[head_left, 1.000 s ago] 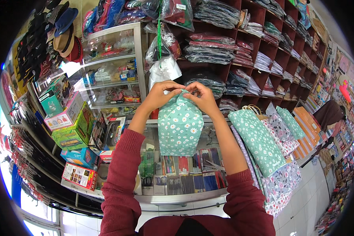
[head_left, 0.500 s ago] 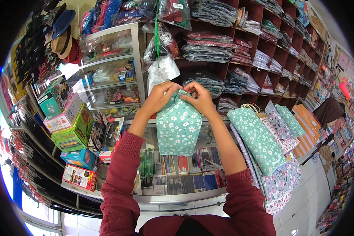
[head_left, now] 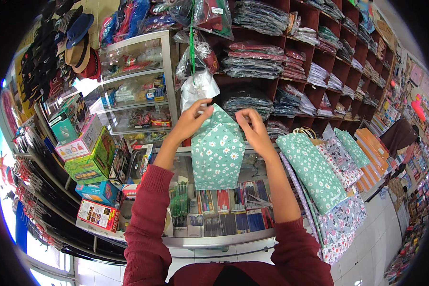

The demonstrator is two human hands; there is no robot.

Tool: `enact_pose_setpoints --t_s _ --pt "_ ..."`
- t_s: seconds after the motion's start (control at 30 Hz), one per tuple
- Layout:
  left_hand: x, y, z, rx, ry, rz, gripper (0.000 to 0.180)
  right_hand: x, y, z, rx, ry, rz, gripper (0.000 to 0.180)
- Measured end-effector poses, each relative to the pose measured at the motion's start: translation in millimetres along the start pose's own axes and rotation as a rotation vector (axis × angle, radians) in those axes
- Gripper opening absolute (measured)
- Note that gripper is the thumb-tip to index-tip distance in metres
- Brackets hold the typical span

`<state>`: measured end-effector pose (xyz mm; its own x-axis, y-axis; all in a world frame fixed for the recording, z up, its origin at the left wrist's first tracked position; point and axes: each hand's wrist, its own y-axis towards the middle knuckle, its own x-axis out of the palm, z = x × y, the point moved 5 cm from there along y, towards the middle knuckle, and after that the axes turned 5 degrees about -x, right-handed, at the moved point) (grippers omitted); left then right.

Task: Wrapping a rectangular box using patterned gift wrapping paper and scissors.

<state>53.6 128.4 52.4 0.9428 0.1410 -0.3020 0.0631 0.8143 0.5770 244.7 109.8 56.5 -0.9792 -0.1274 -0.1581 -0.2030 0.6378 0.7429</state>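
Note:
A light green paper package with a white daisy print [head_left: 218, 157] is in front of me over the glass counter, its top folded to a peak. My left hand [head_left: 191, 121] is at the upper left of the peak, thumb against the paper and fingers bent around its edge. Just off the slanting right edge is my right hand [head_left: 255, 131], its fingers loosely curled and apart from the paper, with nothing visible in them. The inside of the package is hidden.
The glass counter [head_left: 209, 240] displays pens and pencils. Boxed toys [head_left: 93, 157] are stacked at left, below hanging hats [head_left: 78, 52]. At right lie folded floral sheets and wrapped parcels [head_left: 314, 171]. Shelves of bagged clothes [head_left: 252, 62] fill the back.
My right hand has let go of the package's top and moved slightly right and down. The pinched tip has loosened into a visible peak. My left hand has stayed beside it.

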Motion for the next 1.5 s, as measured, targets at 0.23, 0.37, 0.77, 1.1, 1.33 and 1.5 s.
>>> enact_pose_setpoints --t_s 0.23,0.37,0.77,1.1,1.33,1.5 --pt "-20.2 -21.1 -17.9 -0.222 0.282 -0.088 0.028 17.2 -37.6 -61.3 0.070 -0.607 -0.438 0.041" --pt "-19.4 -41.2 8.4 -0.318 0.203 -0.052 0.038 9.3 -31.1 -31.1 0.096 -0.649 -0.335 0.053" --pt "-34.5 -62.8 22.6 0.223 0.358 -0.057 0.059 11.5 -7.6 25.3 -0.046 -0.175 -0.435 0.028" --pt "-6.2 -55.6 20.8 0.279 0.233 -0.312 0.050 6.5 -13.6 1.9 -0.141 -0.412 -0.587 0.029" --pt "-5.8 -59.1 31.7 0.441 0.401 -0.192 0.049 10.8 -28.0 -2.9 -0.123 -0.308 -0.620 0.044" --pt "-2.8 -61.4 18.8 0.302 0.223 -0.220 0.039 18.3 -27.6 -16.1 -0.056 -0.549 -0.630 0.051"
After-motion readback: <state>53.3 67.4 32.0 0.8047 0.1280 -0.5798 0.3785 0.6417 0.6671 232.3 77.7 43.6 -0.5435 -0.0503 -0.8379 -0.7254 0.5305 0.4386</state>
